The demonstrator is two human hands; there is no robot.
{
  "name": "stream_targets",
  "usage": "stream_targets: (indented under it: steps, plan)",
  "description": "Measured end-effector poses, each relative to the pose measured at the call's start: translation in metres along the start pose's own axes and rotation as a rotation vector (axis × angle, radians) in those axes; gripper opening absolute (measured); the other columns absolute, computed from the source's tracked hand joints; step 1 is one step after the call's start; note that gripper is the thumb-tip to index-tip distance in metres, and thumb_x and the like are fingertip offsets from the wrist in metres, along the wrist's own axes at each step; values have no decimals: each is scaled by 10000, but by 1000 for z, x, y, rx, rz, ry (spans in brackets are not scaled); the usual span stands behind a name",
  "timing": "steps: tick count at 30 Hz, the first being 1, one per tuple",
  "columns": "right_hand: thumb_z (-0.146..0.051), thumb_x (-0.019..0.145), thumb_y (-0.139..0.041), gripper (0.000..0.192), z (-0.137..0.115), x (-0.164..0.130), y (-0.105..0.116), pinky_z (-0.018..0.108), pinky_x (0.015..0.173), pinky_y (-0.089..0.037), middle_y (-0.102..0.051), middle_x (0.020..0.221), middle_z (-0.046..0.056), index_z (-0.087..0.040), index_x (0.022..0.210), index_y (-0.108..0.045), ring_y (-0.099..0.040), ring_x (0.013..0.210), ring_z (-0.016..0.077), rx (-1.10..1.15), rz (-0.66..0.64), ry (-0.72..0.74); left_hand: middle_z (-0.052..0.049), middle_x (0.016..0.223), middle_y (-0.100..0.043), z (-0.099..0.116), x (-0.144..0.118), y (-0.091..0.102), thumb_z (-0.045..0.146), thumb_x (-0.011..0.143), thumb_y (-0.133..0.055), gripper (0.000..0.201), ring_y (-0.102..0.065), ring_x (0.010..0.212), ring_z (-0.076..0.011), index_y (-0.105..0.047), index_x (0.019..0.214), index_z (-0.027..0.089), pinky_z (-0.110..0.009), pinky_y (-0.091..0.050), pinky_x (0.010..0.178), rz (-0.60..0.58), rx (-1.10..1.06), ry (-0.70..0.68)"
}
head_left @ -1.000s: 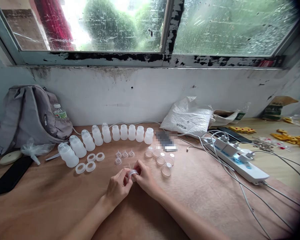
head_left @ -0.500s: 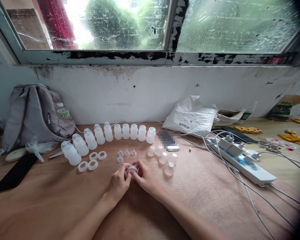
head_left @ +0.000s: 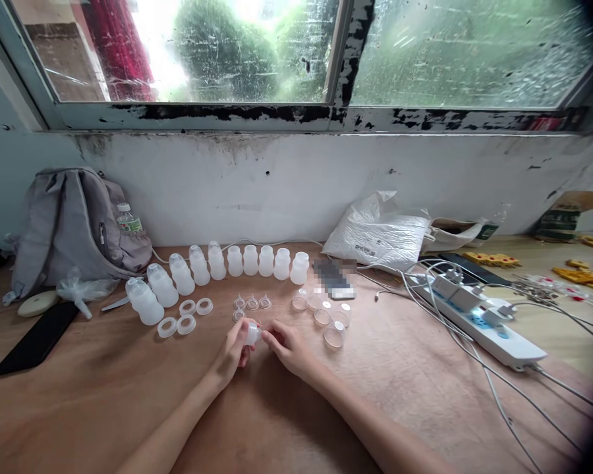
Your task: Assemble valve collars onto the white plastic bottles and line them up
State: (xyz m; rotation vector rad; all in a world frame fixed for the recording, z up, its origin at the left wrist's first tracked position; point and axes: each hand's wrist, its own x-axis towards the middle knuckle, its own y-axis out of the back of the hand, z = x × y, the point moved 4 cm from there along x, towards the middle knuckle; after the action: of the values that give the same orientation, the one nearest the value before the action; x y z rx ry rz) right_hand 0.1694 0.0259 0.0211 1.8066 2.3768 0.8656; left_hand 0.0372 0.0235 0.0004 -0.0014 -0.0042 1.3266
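Note:
My left hand (head_left: 233, 352) is closed round a white screw ring (head_left: 252, 334) turned on its side. Close on its right, my right hand (head_left: 287, 345) pinches the small clear bottle nipple (head_left: 260, 334) that sticks out of the ring; fingers partly hide it. Several loose clear nipples (head_left: 252, 302) stand just beyond my hands. To the left lie several white rings (head_left: 167, 327). Clear dome caps (head_left: 334, 335) sit to the right. Behind, in a curved row, are frosted baby bottles: open ones (head_left: 299, 268) on the right, capped ones (head_left: 145, 303) on the left.
A power strip (head_left: 494, 329) with plugs and trailing cables occupies the right side. A silvery bag (head_left: 378, 230) rests against the wall. At left are a grey backpack (head_left: 74, 224), a black phone-like slab (head_left: 37, 339) and a plastic bag (head_left: 86, 288).
The ring has been tipped from facing up onto its side, nipple pointing right. My right hand has shifted slightly right, from the ring to the nipple's end. The view has moved a little.

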Motion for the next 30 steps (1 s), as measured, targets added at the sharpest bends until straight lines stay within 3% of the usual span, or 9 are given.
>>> stream_targets:
  steps: [6,9,12,15,18,23,27,30]
  plan:
    - [-387,843,-418,316,-4,-2,3,212,484,-322,-488,554,-24,-177,612,-462,-423,509,95,62,-11,-17,61,549,-373,12,0,-1,475,840,-312,346,-351,440,-66,-478,791,175,-169,-277,398,53,159,-24]
    - [-422,828,-436,327,0,-2,8,213,485,-333,-498,560,-20,-175,618,-478,-442,514,100,104,9,-56,49,553,-431,20,3,-2,458,845,-313,342,-425,492,-90,-496,776,177,-196,-348,473,37,296,-97]
    - [-429,828,-435,319,9,0,14,210,450,-319,-463,526,-30,-179,634,-478,-422,481,97,150,49,-90,9,666,-565,35,16,1,438,842,-340,316,-517,584,-124,-526,906,190,-237,-405,571,0,540,-218]
    - [-433,827,-433,297,19,2,20,207,418,-307,-428,510,-40,-187,665,-468,-394,450,91,180,140,-107,-32,833,-616,54,44,20,422,831,-381,356,-570,653,-155,-457,1109,213,-275,-430,621,172,806,-288]
    - [-445,811,-451,287,27,5,22,207,413,-327,-445,543,-35,-190,681,-460,-402,453,90,193,209,-112,-30,793,-618,70,83,45,354,824,-416,378,-592,704,-183,-414,1177,220,-289,-439,646,379,1059,-286]
    - [-469,792,-465,300,33,6,22,206,411,-343,-457,574,-32,-189,684,-460,-422,458,89,207,212,-128,-129,897,-579,76,136,65,272,801,-445,346,-584,779,-247,-482,1125,156,-343,-436,656,500,1118,-254]
    - [-473,790,-467,300,35,4,23,210,423,-359,-476,592,-30,-183,712,-482,-439,458,88,200,212,-142,-145,971,-512,78,140,62,267,799,-447,204,-561,840,-268,-579,909,157,-371,-436,677,568,1117,-303]
    - [-455,796,-470,282,36,4,23,207,426,-360,-469,584,-35,-182,725,-486,-442,455,86,193,223,-151,-136,1112,-424,87,118,57,289,815,-429,192,-480,1014,-271,-570,874,173,-386,-406,809,617,1106,-411]
